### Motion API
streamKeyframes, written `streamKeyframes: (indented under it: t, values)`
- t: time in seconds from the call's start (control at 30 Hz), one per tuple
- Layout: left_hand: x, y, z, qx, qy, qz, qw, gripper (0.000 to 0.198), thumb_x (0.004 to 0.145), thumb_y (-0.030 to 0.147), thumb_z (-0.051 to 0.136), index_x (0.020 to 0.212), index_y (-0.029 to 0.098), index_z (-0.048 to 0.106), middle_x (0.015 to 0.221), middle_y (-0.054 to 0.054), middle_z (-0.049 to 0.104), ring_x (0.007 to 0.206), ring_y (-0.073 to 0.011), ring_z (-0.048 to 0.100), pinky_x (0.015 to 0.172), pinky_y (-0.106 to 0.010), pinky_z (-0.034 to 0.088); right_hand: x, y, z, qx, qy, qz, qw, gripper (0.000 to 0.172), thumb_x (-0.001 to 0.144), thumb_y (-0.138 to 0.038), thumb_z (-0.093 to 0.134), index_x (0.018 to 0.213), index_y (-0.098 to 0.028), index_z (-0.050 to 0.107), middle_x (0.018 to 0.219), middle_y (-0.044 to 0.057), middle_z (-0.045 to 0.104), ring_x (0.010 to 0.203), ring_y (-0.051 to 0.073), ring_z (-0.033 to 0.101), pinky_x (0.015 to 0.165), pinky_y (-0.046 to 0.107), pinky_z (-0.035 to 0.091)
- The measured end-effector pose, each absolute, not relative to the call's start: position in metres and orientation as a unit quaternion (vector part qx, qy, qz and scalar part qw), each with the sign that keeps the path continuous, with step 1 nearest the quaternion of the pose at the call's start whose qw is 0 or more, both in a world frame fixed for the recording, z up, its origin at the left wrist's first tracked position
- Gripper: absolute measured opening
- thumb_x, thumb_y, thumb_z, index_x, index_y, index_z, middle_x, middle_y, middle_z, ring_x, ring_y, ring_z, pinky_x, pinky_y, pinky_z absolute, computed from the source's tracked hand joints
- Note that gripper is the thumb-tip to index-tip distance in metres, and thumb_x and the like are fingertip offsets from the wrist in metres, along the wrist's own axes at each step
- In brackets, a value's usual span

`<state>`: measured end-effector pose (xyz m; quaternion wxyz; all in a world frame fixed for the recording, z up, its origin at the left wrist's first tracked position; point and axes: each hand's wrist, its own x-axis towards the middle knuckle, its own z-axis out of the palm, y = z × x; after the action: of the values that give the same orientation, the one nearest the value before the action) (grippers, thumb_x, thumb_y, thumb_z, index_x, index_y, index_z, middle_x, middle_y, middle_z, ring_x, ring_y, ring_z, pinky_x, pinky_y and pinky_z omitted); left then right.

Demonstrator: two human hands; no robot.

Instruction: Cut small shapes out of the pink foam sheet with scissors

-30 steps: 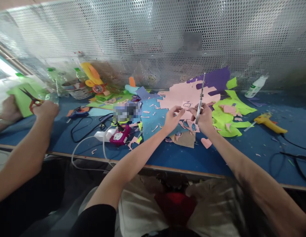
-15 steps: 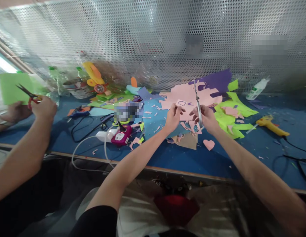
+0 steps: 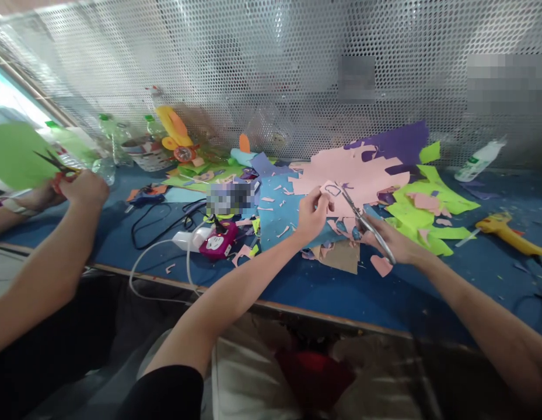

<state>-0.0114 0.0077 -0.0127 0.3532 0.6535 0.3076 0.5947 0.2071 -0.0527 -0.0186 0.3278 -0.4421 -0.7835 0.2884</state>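
Observation:
Between the fingers of my left hand [image 3: 313,214] is a small pink paper piece [image 3: 330,189] with a dark outline drawn on it. My right hand [image 3: 387,236] grips a pair of metal scissors [image 3: 370,224], whose blades point up and left, the tips close to the paper piece. Behind both hands lies a large cut-up pink sheet [image 3: 336,163] on top of a blue sheet [image 3: 273,201]. A pink paper heart [image 3: 381,266] rests on the table just below my right hand.
At left, a co-worker's hand [image 3: 83,188] holds scissors against a green sheet [image 3: 17,154]. A pink power adapter [image 3: 219,240] with cables sits left of my arm. To the right lie lime paper scraps [image 3: 411,219], a yellow glue gun [image 3: 511,233] and a white bottle [image 3: 479,160].
My right hand has moved lower and to the right, turning the scissors from upright to slanting leftward toward the paper piece. The view has shifted slightly.

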Motion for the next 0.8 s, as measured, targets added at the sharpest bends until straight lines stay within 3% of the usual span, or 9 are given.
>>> streamKeyframes:
  t: [0.13,0.27,0.43,0.6,0.8]
  values:
    - [-0.011,0.0,-0.011,0.687,0.301,0.562,0.349,0.025,0.093,0.023,0.047,0.069,0.019,0.054,0.063,0.001,0.06,0.058,-0.0108,0.051,0.063,-0.027,0.044,0.209,-0.052,-0.021,-0.422,-0.795,0.298,0.318,0.04,0.088,-0.066,0.049,0.092,-0.027,0.055,0.084,0.006,0.061,0.065,0.022,0.055,0.059,0.036,0.045]
    - [-0.011,-0.003,-0.011,0.704,0.28,0.546,0.358,0.024,0.092,0.023,0.047,0.071,0.019,0.057,0.064,0.0,0.062,0.059,-0.0115,0.053,0.062,-0.027,0.043,0.209,-0.053,-0.019,-0.418,-0.785,0.316,0.332,0.046,0.086,-0.071,0.049,0.089,-0.026,0.057,0.078,0.004,0.058,0.06,0.02,0.052,0.057,0.036,0.045]
    - [-0.012,-0.003,-0.013,0.707,0.289,0.539,0.355,0.032,0.097,0.037,0.046,0.073,0.02,0.058,0.066,-0.002,0.063,0.058,-0.0127,0.051,0.06,-0.028,0.042,0.203,-0.055,-0.015,-0.409,-0.786,0.325,0.331,0.052,0.083,-0.077,0.046,0.084,-0.026,0.055,0.075,0.003,0.057,0.059,0.019,0.049,0.056,0.035,0.044]
    - [-0.011,-0.003,-0.017,0.677,0.279,0.557,0.391,0.046,0.1,0.055,0.044,0.071,0.021,0.054,0.065,-0.003,0.06,0.055,-0.0135,0.05,0.061,-0.031,0.041,0.195,-0.058,-0.017,-0.401,-0.768,0.35,0.356,0.05,0.083,-0.076,0.049,0.084,-0.026,0.054,0.076,0.003,0.058,0.065,0.022,0.055,0.06,0.036,0.046]
    - [-0.009,-0.008,-0.013,0.678,0.301,0.555,0.376,0.046,0.098,0.062,0.048,0.084,0.021,0.06,0.063,0.0,0.057,0.053,-0.0118,0.046,0.056,-0.03,0.037,0.194,-0.058,-0.019,-0.409,-0.766,0.341,0.36,0.05,0.083,-0.076,0.049,0.084,-0.026,0.055,0.075,0.002,0.056,0.062,0.02,0.052,0.057,0.034,0.044]
